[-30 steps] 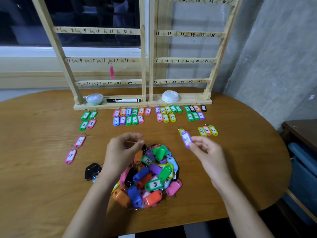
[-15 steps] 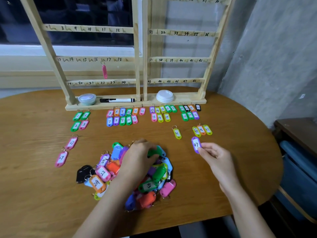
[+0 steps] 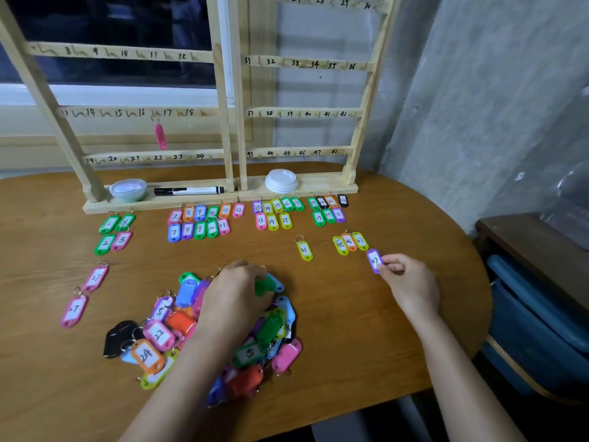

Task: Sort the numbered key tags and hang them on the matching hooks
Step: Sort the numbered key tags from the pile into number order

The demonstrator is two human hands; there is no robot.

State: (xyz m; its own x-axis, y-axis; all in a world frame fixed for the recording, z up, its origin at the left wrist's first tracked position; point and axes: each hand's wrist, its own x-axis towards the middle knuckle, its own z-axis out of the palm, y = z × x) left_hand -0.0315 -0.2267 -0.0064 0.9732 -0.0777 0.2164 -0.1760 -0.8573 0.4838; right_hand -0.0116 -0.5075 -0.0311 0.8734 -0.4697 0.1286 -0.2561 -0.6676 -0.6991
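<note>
Now right hand pinches purple tag 47; left hand rests on pile, grip hidden.

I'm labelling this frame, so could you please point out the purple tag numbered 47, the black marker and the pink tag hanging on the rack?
purple tag 47 [image 3: 374,260], head view, on its white label.
black marker [image 3: 188,190], head view, mid-barrel.
hanging pink tag [image 3: 160,137], head view, on its plastic body.
</note>
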